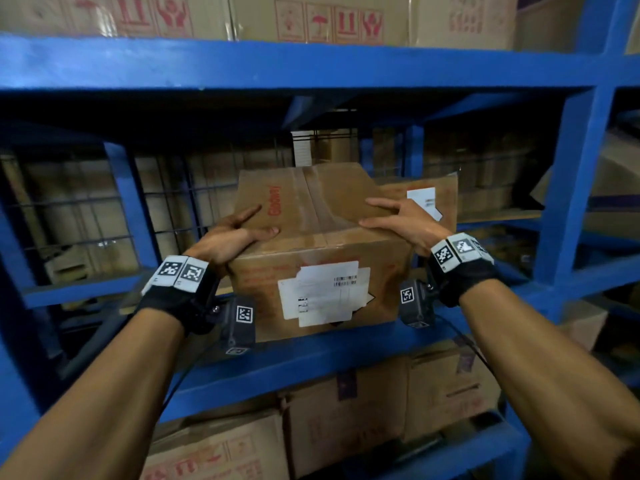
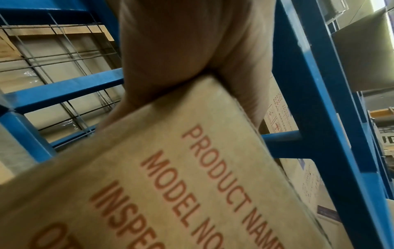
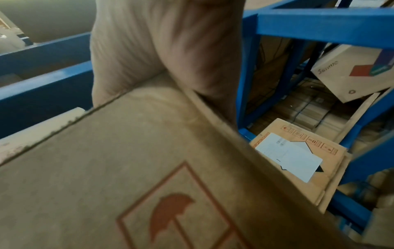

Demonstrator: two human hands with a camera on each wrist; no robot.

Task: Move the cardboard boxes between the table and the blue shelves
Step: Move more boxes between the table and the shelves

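A taped brown cardboard box (image 1: 322, 244) with red print and white labels on its front stands at the front edge of the middle blue shelf (image 1: 311, 355). My left hand (image 1: 235, 233) grips its near left top corner, thumb along the front edge and a finger on the lid. My right hand (image 1: 398, 216) grips the near right top corner, thumb and forefinger spread on the lid. In the left wrist view the palm of my left hand (image 2: 181, 50) wraps the corner of the box (image 2: 170, 185). The right wrist view shows my right hand (image 3: 166, 42) over the corner of the box (image 3: 127, 168).
Another labelled box (image 1: 440, 199) lies just behind the held one on the right. A blue beam (image 1: 311, 64) crosses close overhead, with boxes (image 1: 311, 19) above it. More boxes (image 1: 346, 420) fill the shelf below. A blue upright (image 1: 571, 185) stands at right, wire mesh (image 1: 86, 209) at left.
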